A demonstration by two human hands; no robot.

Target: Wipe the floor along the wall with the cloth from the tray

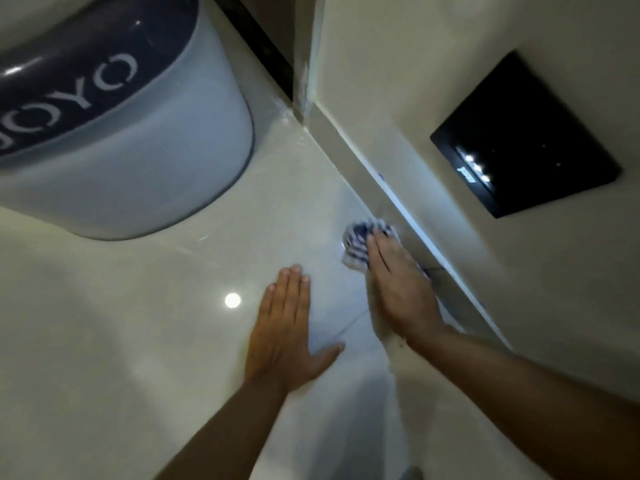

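A blue-and-white checked cloth (pixel 356 244) lies bunched on the glossy pale floor tiles (pixel 173 341), right against the skirting of the wall (pixel 433 109). My right hand (pixel 398 289) presses flat on the cloth, fingers pointing along the wall; part of the cloth is hidden under the palm. My left hand (pixel 287 327) rests flat on the floor to the left of it, fingers together, thumb out, holding nothing. No tray is in view.
A large white plastic tub with a dark band and pale lettering (pixel 114 133) stands on the floor at the upper left. A black switch plate (pixel 526 136) is set in the wall. A dark door frame strip (pixel 263 46) meets the wall corner.
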